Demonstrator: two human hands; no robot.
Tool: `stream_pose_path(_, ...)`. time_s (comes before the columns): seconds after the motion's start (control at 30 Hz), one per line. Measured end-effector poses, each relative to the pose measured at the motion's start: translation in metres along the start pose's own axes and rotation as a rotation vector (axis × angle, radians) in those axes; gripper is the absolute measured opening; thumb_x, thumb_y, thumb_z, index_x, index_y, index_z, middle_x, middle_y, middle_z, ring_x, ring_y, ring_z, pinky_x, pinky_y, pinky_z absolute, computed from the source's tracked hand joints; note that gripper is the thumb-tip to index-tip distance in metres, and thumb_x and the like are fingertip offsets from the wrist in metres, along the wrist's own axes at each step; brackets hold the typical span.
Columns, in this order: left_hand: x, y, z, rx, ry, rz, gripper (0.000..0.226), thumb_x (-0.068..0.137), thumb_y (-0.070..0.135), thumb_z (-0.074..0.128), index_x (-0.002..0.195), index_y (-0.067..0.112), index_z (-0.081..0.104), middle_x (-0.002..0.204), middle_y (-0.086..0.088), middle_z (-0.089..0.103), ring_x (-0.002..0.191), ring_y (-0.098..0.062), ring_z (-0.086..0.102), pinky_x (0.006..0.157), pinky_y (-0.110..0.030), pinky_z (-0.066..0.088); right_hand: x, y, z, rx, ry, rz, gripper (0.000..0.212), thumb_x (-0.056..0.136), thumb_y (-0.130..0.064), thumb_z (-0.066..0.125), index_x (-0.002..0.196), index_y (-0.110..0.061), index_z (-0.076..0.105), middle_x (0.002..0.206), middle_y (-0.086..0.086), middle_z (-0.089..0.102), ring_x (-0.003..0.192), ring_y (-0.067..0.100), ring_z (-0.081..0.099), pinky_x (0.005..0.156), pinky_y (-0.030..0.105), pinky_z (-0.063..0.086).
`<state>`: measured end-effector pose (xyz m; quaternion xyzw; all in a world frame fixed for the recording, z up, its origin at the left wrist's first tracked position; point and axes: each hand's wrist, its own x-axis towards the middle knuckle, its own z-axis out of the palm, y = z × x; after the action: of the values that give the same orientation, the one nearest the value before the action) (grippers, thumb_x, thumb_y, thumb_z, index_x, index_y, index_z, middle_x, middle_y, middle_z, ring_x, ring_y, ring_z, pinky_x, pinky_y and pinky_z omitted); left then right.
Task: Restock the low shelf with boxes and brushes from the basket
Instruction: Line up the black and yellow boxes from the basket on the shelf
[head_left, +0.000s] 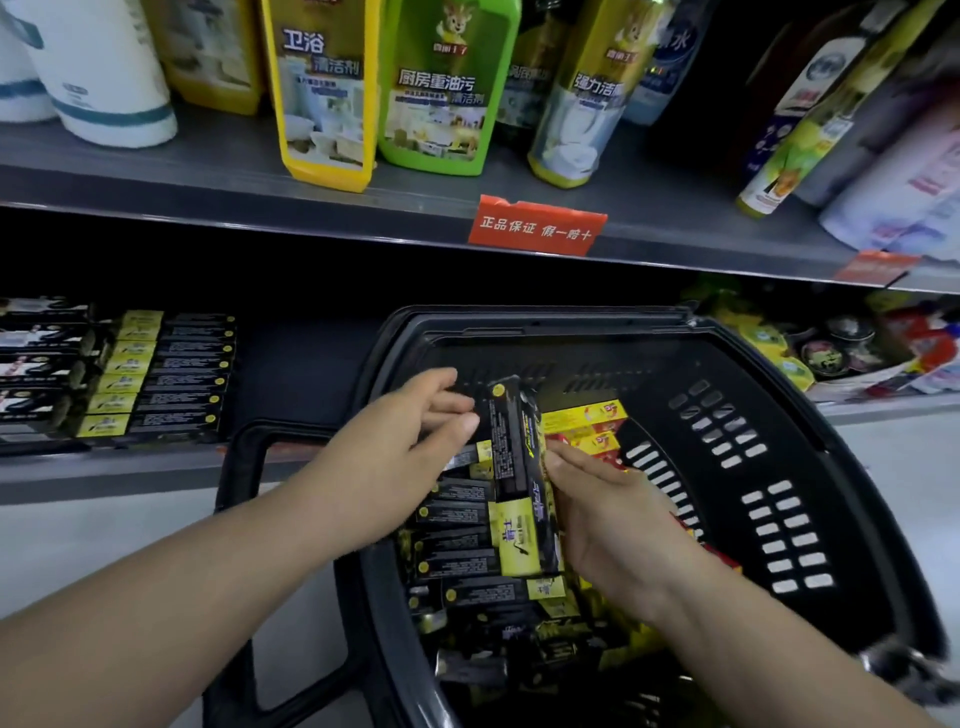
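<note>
A black plastic basket (779, 395) stands in front of the low shelf (130, 467). It holds several black-and-yellow boxes (457, 551) and some red-and-yellow boxes (592, 426). One black-and-yellow box (519, 467) is raised on end above the pile. My right hand (613, 519) grips its right side near the bottom. My left hand (405, 447) reaches in from the left, fingers extended towards the box's upper left edge; whether they touch it is unclear. Rows of the same boxes (156, 374) lie on the low shelf at the left.
The shelf above carries cleaner bottles (441, 88) and paper rolls (98, 67), with a red label (535, 226) on its edge. Mixed packets and tins (831, 348) lie on the low shelf at right. A dark gap on the low shelf sits between the box rows and the basket.
</note>
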<state>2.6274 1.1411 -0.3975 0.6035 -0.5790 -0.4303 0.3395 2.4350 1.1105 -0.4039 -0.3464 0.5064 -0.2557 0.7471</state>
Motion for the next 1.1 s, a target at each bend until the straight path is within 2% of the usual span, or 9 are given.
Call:
stream_pose_path(0.1,-0.006,-0.001,0.012,-0.254,-0.163,-0.196,0.044,0.094,0.042,0.045,0.136,0.030,0.042,0.123,0.021,0.054,0.098,0.014,0.049,0.088,-0.009,0.036,-0.007,0.003,0.012,0.115,-0.037,0.073,0.032,0.098,-0.019,0.039,0.100,-0.008,0.069,0.090,0.013,0.073,0.072,0.020,0.069,0.059,0.029,0.056)
stream_pose_path(0.2,-0.008,0.002,0.025,-0.497,-0.273,-0.302,0.028,0.095,0.036,0.046,0.110,0.016,0.059,0.087,0.009,0.070,0.082,0.003,0.064,0.107,-0.033,0.036,-0.005,0.008,0.020,0.082,-0.012,0.090,0.031,0.095,-0.018,0.045,0.085,-0.006,0.071,0.079,0.015,0.071,0.061,0.020,0.065,0.050,0.025,0.053)
stream_pose_path(0.37,0.001,0.007,0.029,-0.823,-0.223,-0.507,0.026,0.089,0.031,0.059,0.104,0.011,0.067,0.089,-0.006,0.075,0.075,-0.015,0.070,0.069,-0.027,0.055,0.001,0.012,0.026,-0.033,-0.074,0.032,0.019,0.095,-0.007,0.047,0.103,-0.006,0.064,0.092,0.012,0.073,0.080,0.022,0.069,0.067,0.033,0.059)
stream_pose_path(0.53,0.010,0.004,0.018,-0.945,-0.098,-0.506,0.025,0.093,0.016,0.051,0.111,0.004,0.063,0.104,-0.015,0.071,0.087,-0.021,0.069,0.068,-0.032,0.058,0.018,-0.006,-0.011,-1.126,0.055,-0.333,0.017,0.094,-0.008,0.047,0.096,-0.020,0.058,0.089,-0.002,0.067,0.080,0.018,0.063,0.071,0.033,0.051)
stream_pose_path(0.63,0.014,0.002,0.011,-0.989,-0.118,-0.496,0.030,0.098,0.017,0.042,0.114,0.004,0.063,0.108,-0.014,0.071,0.094,-0.023,0.070,0.072,-0.034,0.059,0.025,0.000,-0.041,-1.835,-0.002,-0.185,0.028,0.092,-0.021,0.051,0.120,-0.022,0.053,0.115,0.000,0.063,0.103,0.020,0.060,0.079,0.029,0.047)
stream_pose_path(0.73,0.016,0.001,0.010,-0.993,-0.143,-0.513,0.033,0.097,0.033,0.040,0.104,0.012,0.065,0.092,-0.006,0.071,0.077,-0.018,0.067,0.071,-0.034,0.057,0.030,0.029,-0.051,-1.947,-0.231,0.120,0.055,0.089,-0.027,0.060,0.138,-0.019,0.037,0.131,0.005,0.054,0.116,0.024,0.053,0.092,0.037,0.048)
stream_pose_path(0.87,0.016,0.003,0.008,-0.909,-0.108,-0.512,0.045,0.065,0.041,0.069,0.099,0.011,0.067,0.081,-0.003,0.071,0.066,-0.013,0.065,0.068,-0.030,0.058,0.043,0.061,-0.046,-2.120,-0.180,0.126,0.080,0.091,-0.010,0.054,0.148,-0.003,-0.003,0.117,0.016,0.058,0.104,0.032,0.057,0.081,0.041,0.049)
stream_pose_path(0.97,0.015,0.004,0.010,-0.910,-0.081,-0.500,0.040,0.068,0.028,0.069,0.102,0.006,0.067,0.080,-0.003,0.072,0.064,-0.012,0.066,0.067,-0.030,0.058,0.045,0.051,-0.041,-2.079,-0.177,0.077,0.075,0.086,-0.019,0.063,0.144,-0.005,0.017,0.113,0.014,0.061,0.099,0.029,0.061,0.077,0.038,0.054)
stream_pose_path(1.1,0.015,0.000,0.010,-0.929,-0.029,-0.493,0.026,0.085,0.023,0.062,0.106,0.007,0.064,0.079,-0.004,0.072,0.067,-0.014,0.068,0.066,-0.031,0.058,0.025,-0.009,-0.047,-1.915,-0.221,-0.035,0.036,0.077,-0.039,0.072,0.108,-0.024,0.062,0.097,-0.009,0.064,0.094,0.013,0.060,0.073,0.026,0.045)
